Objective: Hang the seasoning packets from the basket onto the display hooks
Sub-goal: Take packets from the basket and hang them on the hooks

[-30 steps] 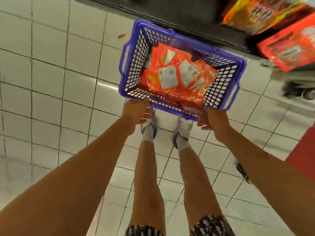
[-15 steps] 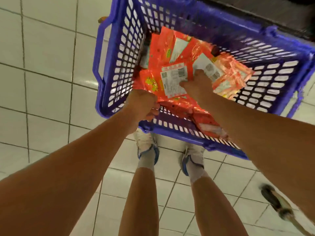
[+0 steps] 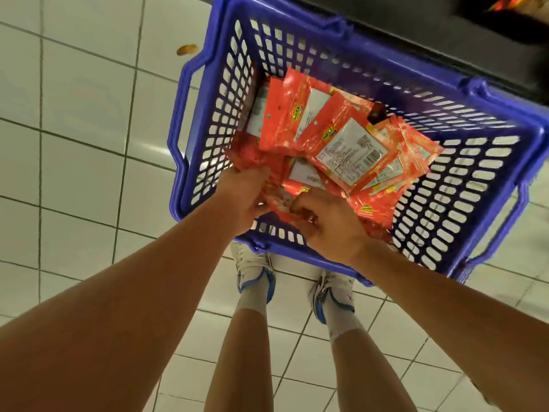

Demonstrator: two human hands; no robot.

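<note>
Both arms reach straight down and forward into the blue basket [image 3: 208, 93], wrists close together over its near edge. The left hand [image 3: 242, 197] has its fingers curled down round the near end of the red seasoning packets [image 3: 341, 144], and the right hand [image 3: 329, 224], just beside it and almost touching, curls its fingers round the crumpled edges of the same heap — which packet each one holds cannot be told. There is one basket, standing on the white tiled floor [image 3: 74, 144] against a dark shelf base [image 3: 416, 34]. The packets lie overlapping in a loose pile; at least six can be made out, but an exact count is not possible. The pile spreads from under the two hands away toward the basket's far and right walls. Two white and blue shoes [image 3: 255, 275] stand just behind the basket, and one small orange scrap [image 3: 186, 49] lies on the floor to its left.
</note>
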